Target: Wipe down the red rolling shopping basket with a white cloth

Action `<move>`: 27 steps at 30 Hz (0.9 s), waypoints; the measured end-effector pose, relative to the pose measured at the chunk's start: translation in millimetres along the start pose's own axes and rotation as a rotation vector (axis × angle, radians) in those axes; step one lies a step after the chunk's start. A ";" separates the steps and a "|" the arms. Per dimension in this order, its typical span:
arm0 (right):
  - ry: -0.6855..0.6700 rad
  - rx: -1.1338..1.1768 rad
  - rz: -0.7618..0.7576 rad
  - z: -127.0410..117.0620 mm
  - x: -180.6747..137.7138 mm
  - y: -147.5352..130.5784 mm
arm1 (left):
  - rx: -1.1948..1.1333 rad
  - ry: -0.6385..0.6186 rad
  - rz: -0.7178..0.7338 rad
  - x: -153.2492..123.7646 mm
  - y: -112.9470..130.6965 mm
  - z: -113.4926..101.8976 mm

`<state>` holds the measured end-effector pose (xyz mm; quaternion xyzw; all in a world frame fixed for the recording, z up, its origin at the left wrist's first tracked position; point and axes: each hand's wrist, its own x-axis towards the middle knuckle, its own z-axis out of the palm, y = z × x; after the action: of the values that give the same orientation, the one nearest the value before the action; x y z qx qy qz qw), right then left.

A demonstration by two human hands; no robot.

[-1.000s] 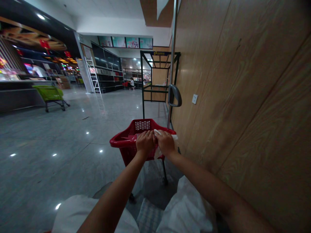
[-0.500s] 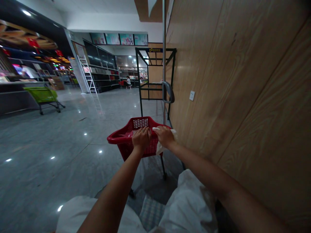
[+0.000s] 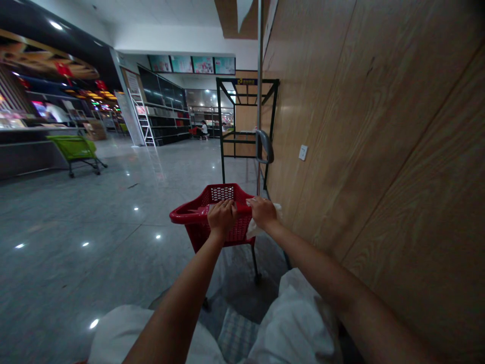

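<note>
A red plastic shopping cart with perforated sides stands right in front of me. My left hand is closed round the middle of its handle. Against the right part of the handle, my right hand is closed on a white cloth. The cloth hangs below that hand and shows behind it; its fingers partly hide it. Something red lies inside the cart, mostly covered by the handle and my left hand.
A wood-panelled wall runs close along my right. A grey handle on a metal pole and a black metal frame stand ahead. A green cart stands at left, near a counter. Further back are a ladder, shelves and a crouching person.
My right hand has slid a little to the right along the handle with the cloth. My left hand keeps its grip. The whole view has shifted slightly.
</note>
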<state>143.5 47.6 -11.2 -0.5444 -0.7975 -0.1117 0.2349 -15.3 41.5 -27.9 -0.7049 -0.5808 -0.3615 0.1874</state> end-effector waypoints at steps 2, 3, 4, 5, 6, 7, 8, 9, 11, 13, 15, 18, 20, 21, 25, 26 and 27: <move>0.060 0.023 -0.040 7.0 0.9 -19.6 | 0.004 0.004 -0.012 -0.2 2.9 0.5; 0.090 0.031 -0.054 10.0 0.0 -26.3 | 0.002 0.004 -0.006 -0.5 2.9 0.1; 0.108 0.033 -0.069 12.1 -1.7 -29.7 | -0.002 0.003 0.007 -1.0 1.9 -0.7; 0.112 0.032 -0.084 13.0 -4.0 -29.4 | -0.008 0.004 0.024 -1.6 0.2 -1.7; 0.102 0.028 -0.105 12.9 -6.8 -25.5 | -0.015 0.007 0.042 -2.3 -2.0 -2.8; 0.081 0.022 -0.126 11.8 -9.6 -18.5 | -0.020 0.012 0.056 -3.0 -4.4 -3.9; 0.062 0.015 -0.134 10.0 -12.4 -9.3 | -0.022 0.018 0.064 -3.7 -6.7 -4.7; 0.050 0.011 -0.125 7.9 -14.7 1.3 | -0.023 0.025 0.066 -4.4 -8.5 -5.3; 0.045 0.015 -0.077 3.7 -16.9 23.4 | -0.027 0.035 0.060 -5.2 -9.7 -5.3; 0.051 0.033 -0.028 1.1 -14.8 42.3 | -0.041 0.035 0.046 -5.6 -7.6 -4.3; 0.034 0.047 0.010 0.2 -8.3 55.3 | -0.052 0.029 0.024 -5.6 -2.8 -2.9; -0.030 0.056 0.068 -0.8 6.0 63.5 | -0.055 0.028 0.006 -5.9 4.8 -0.9; -0.087 0.087 0.025 -2.9 14.6 64.7 | -0.053 0.035 0.004 -6.4 7.5 -0.1; -0.114 0.113 -0.024 -4.3 17.8 65.1 | -0.050 0.039 0.002 -6.8 7.7 0.0; -0.197 0.243 -0.149 -9.6 24.7 69.9 | -0.043 0.028 0.021 -7.3 2.3 -1.2; -0.215 0.270 -0.134 -10.2 25.5 71.2 | -0.046 0.021 0.033 -7.0 0.0 -1.6; -0.231 0.289 -0.115 -10.5 26.2 71.9 | -0.049 0.014 0.047 -6.6 -2.5 -1.9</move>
<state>204.6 92.0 5.3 -0.4678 -0.8566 0.0541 0.2110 -18.6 36.4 -31.7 -0.7201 -0.5538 -0.3762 0.1824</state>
